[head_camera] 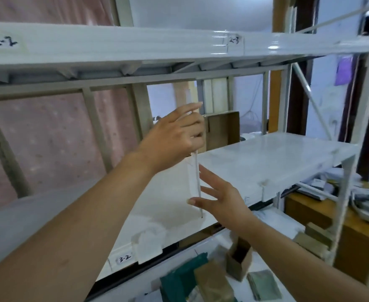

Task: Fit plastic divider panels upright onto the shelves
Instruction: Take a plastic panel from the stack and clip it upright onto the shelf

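Note:
A thin white plastic divider panel (194, 177) stands upright, seen edge-on, on the white middle shelf (266, 158). Its lower front corner rests near the shelf's front edge. My left hand (175, 134) grips the panel's upper front edge, fingers wrapped around it. My right hand (220, 199) is held beside the panel's lower edge on its right side, fingers spread, thumb touching or very near the panel. The upper shelf beam (135, 42) runs above, labelled 2-2 and 2-3.
A brown cardboard box (222, 129) sits at the back of the middle shelf. The front beam carries a 3-2 label (124, 258) and a white clip (149, 244). Below lie a small open carton (239, 261), green and brown packets (201, 282), and a wooden desk (353, 232) at right.

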{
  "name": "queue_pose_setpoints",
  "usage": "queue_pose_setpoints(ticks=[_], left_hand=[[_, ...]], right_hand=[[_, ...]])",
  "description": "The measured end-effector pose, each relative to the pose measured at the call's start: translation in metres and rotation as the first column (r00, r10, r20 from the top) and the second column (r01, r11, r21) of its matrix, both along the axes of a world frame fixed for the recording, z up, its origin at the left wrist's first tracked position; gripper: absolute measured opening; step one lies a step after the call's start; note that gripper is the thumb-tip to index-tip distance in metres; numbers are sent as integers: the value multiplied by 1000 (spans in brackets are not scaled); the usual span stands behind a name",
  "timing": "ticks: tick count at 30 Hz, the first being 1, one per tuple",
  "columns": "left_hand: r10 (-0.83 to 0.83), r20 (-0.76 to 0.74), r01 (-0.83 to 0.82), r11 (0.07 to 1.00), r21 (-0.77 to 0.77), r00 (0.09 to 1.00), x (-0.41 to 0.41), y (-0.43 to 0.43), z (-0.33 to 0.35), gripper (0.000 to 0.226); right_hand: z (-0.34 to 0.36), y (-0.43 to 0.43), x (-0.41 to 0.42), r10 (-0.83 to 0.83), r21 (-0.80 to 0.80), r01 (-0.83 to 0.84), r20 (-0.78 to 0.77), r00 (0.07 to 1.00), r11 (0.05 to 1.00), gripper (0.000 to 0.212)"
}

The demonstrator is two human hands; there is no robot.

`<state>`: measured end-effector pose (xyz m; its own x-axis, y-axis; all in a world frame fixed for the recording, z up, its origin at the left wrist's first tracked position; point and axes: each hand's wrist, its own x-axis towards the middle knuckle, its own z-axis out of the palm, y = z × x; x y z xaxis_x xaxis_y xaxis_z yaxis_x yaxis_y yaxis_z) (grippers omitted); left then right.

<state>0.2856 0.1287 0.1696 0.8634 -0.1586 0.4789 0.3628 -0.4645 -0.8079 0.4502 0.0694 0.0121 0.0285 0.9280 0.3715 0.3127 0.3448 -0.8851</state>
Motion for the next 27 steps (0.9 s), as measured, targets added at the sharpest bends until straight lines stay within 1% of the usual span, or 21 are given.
queue_pose_setpoints(ticks=[5,9,15,20,24,27], left_hand=[[-115,-15,115,993,10,993,62,8,4,18],[-123,-49,124,992,19,991,111,15,12,17],[-166,-19,166,986,4,986,179,29,27,21],[-214,-27,215,976,33,976,237,43,30,14],[-320,-17,321,945,67,947,277,53,26,12],[-379,-16,378,921,92,925,306,59,22,10]], right_hand=[[3,-3,58,-60,40,60,3,998,997,85],[8,-4,103,-101,64,101,-3,995,993,84],[19,1,168,-132,124,130,5,991,984,78],[22,4,223,-172,182,164,31,985,970,74],[18,5,266,-201,143,198,5,980,970,77],[13,3,290,-198,146,196,-3,980,970,75]])
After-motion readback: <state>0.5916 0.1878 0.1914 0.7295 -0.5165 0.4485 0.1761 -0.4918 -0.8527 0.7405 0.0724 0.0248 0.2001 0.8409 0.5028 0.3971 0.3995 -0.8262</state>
